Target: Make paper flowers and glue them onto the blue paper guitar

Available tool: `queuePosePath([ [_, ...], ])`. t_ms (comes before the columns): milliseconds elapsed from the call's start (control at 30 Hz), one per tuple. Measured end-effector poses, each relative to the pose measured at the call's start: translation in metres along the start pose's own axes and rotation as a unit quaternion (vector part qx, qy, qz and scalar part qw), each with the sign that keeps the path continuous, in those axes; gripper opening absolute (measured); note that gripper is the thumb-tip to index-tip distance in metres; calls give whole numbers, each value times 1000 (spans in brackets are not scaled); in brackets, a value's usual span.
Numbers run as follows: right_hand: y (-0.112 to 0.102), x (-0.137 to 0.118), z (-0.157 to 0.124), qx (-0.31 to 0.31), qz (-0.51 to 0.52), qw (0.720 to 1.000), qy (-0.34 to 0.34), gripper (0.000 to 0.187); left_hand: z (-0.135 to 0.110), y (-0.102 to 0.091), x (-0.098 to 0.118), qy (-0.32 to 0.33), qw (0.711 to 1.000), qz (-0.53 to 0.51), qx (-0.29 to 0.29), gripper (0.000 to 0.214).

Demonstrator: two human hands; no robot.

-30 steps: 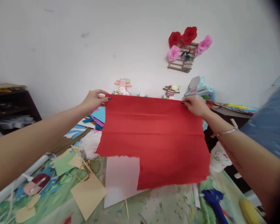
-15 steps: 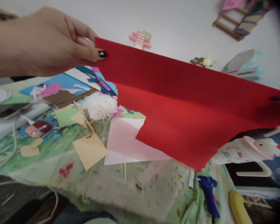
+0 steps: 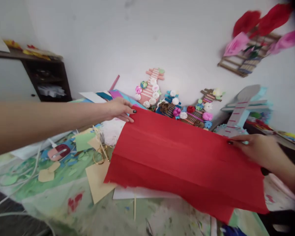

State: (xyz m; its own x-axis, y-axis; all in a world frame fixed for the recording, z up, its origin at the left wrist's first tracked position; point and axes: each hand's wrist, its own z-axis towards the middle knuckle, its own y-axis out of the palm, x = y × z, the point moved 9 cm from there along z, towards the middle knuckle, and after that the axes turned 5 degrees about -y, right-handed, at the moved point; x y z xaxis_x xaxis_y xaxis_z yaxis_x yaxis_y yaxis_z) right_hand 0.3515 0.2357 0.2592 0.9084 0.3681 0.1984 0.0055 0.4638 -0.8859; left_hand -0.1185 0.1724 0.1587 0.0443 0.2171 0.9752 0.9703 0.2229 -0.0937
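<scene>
A large red paper sheet with ragged, torn lower edges stretches between my two hands above the table. My left hand pinches its upper left corner between thumb and fingers. At the upper right edge, my right hand grips the sheet, its fingers partly hidden. Faint crease lines run across the red surface. Beneath the sheet, a white sheet and a tan paper square show in part. A thin stick lies by the white sheet, and gold-handled scissors rest left of the red paper.
Small paper-flower guitars stand against the wall, with a grey guitar-shaped craft to their right. A computer mouse, paper scraps and a white cable lie at left. A blue tool shows at the bottom edge.
The red sheet has moved lower and away from me, now tilted flatter, with both hands still on it. The view has risen, showing more wall and the guitar crafts.
</scene>
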Motion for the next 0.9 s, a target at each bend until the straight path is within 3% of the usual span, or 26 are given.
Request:
queuePosePath([
  [133, 27, -10, 38, -64, 62, 996, 31, 20, 53, 13, 3, 24, 998, -53, 5, 29],
  [300, 34, -7, 65, 35, 9, 999, 26, 18, 97, 25, 18, 91, 992, -82, 14, 28],
  [433, 28, -2, 69, 112, 6, 992, 53, 18, 110, 25, 39, 156, 982, -106, 15, 34],
  [567, 4, -2, 57, 224, 50, 972, 52, 23, 102, 20, 66, 220, 967, -124, 20, 41],
  [700, -19, -5, 32, 285, 96, 952, 56, 26, 77, 12, 83, 267, 953, -138, 28, 47],
  [800, -37, -11, 1, 316, 111, 939, 73, 25, 50, 3, 82, 293, 946, -130, 36, 43],
  [900, -42, -23, -39, 303, 113, 943, 79, 28, 20, -6, 62, 280, 955, -77, 53, 38],
])
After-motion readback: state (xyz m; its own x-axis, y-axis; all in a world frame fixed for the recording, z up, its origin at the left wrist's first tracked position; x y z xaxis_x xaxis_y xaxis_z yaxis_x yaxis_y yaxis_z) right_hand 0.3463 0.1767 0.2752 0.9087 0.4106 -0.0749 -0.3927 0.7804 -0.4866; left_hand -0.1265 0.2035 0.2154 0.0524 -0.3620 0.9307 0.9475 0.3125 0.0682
